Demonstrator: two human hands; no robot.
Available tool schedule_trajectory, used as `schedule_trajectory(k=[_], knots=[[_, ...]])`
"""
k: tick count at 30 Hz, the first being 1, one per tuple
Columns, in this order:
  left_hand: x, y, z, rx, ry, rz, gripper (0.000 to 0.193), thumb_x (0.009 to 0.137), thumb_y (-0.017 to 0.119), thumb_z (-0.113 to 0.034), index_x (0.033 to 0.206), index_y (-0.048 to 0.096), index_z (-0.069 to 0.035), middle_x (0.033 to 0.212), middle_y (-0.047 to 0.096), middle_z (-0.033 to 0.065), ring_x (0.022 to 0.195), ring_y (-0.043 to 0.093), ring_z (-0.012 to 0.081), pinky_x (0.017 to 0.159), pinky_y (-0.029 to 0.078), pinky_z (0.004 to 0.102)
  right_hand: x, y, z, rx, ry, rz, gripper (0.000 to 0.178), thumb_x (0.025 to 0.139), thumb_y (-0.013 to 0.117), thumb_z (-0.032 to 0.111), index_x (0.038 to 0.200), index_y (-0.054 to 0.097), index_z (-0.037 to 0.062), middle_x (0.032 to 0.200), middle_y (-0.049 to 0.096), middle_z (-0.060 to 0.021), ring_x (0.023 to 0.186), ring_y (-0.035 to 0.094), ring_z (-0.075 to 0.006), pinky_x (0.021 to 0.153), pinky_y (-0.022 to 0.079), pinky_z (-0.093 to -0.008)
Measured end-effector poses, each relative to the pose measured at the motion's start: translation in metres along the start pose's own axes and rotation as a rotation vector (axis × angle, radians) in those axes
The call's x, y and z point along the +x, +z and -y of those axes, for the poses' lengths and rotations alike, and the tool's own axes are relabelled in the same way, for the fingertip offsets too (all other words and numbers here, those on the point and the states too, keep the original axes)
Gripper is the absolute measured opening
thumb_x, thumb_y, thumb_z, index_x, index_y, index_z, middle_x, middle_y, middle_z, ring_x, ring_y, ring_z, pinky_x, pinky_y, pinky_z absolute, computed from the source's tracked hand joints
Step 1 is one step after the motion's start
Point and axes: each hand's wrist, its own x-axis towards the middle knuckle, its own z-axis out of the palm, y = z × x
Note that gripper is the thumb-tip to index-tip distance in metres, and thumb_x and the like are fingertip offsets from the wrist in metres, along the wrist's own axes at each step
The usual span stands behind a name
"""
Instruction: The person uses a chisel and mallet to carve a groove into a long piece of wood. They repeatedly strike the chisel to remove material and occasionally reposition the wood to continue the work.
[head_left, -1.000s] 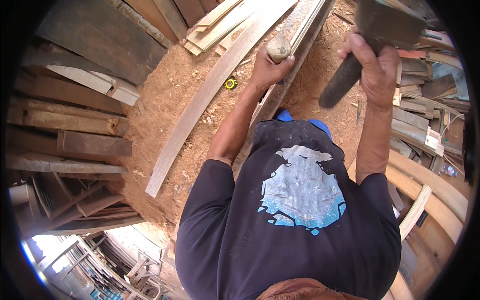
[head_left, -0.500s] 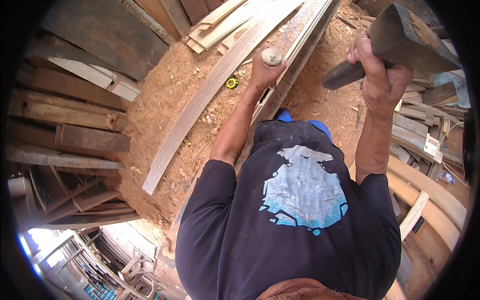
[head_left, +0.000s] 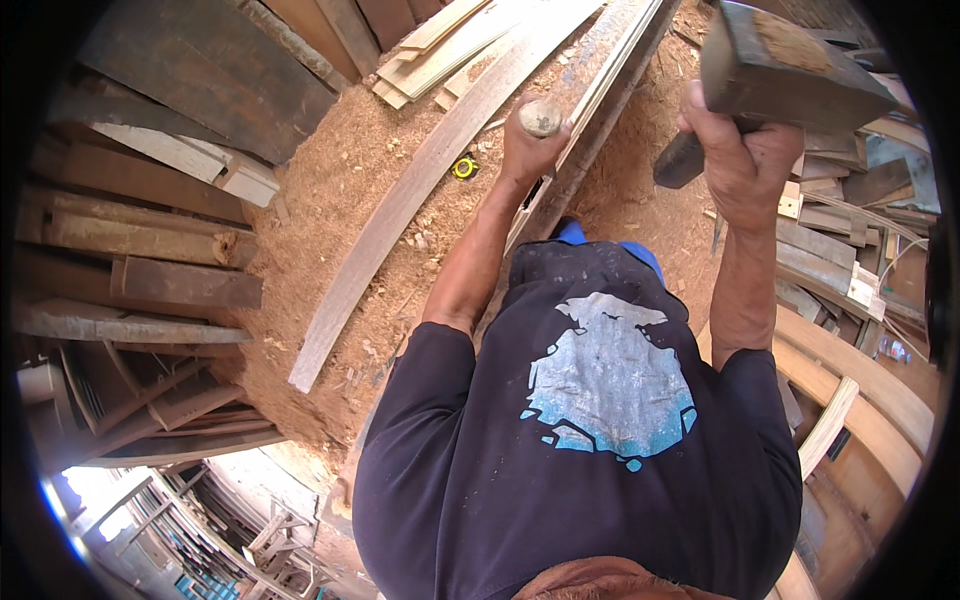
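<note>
Dark wood, chunky and blocky, is making up the mallet point(head_left: 790, 75) that the right hand point(head_left: 750, 170) is clamping onto, fingers wrapping the shaft close up under the head. It's hanging in the air over on the right, well apart from the other hand, with the shaft end poking out toward the lower left and a rough brown patch showing on one face of the head.

Meanwhile the left hand point(head_left: 530, 155) is closing tight around a rounded handle point(head_left: 540, 118), with its pale, scuffed end facing up at the camera. The fist is hiding whatever's below, so I can't tell what's on the other end or whether it's touching the wood. That fist is sitting by the near-left edge of a long beam point(head_left: 585, 165), which is running diagonally from the top down toward the person's lap.

As for the rest, a yellow-and-black tape measure point(head_left: 464, 167) is lying on the sawdust point(head_left: 320, 170), just beside a long curved plank point(head_left: 400, 220). Pale boards point(head_left: 430, 60) are stacking up near the top, thick timbers point(head_left: 190, 285) are lining the left side, and offcuts point(head_left: 880, 185) are piling up on the right. The person is wearing a black T-shirt point(head_left: 480, 450) with a grey-and-blue print.
</note>
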Motion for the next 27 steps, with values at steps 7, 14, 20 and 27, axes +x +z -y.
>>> schedule_trajectory(k=[7,14,20,27], knots=[[-0.011,-0.002,0.001,-0.062,0.044,0.066,0.028,0.079,0.075,-0.007,0.102,0.060,-0.003,0.089,0.067,0.0036,0.081,0.063,0.0102,0.074,0.051,0.0272,0.013,0.016,-0.058,-1.149,0.103,0.686,0.030,0.091,0.064,0.026,0.092,0.069,-0.0034,0.085,0.071,-0.0151,0.074,0.069,-0.0299,0.073,0.054,-0.0442],[-0.008,-0.004,0.008,-0.043,0.014,0.071,0.025,0.079,0.075,-0.006,0.096,0.056,-0.004,0.079,0.061,-0.0007,0.074,0.058,0.0087,0.068,0.049,0.0273,0.034,0.021,-0.046,-1.090,0.147,0.650,0.033,0.089,0.066,0.029,0.095,0.067,-0.0028,0.088,0.070,-0.0233,0.082,0.071,-0.0359,0.080,0.057,-0.0452],[-0.006,0.000,-0.004,-0.093,-0.003,0.097,0.029,0.077,0.077,-0.007,0.100,0.059,-0.003,0.084,0.064,0.0015,0.078,0.060,0.0095,0.073,0.052,0.0273,0.027,0.026,-0.065,-1.184,0.222,0.754,0.036,0.094,0.064,0.035,0.094,0.066,-0.0002,0.087,0.068,-0.0160,0.078,0.070,-0.0286,0.074,0.059,-0.0435],[-0.001,0.001,0.012,-0.017,-0.016,0.123,0.037,0.078,0.078,-0.008,0.108,0.059,-0.001,0.089,0.066,0.0020,0.081,0.062,0.0094,0.076,0.053,0.0273,0.032,0.014,-0.073,-1.085,0.266,0.643,0.041,0.091,0.065,0.037,0.097,0.063,-0.0040,0.085,0.066,-0.0227,0.083,0.068,-0.0353,0.080,0.055,-0.0471]])
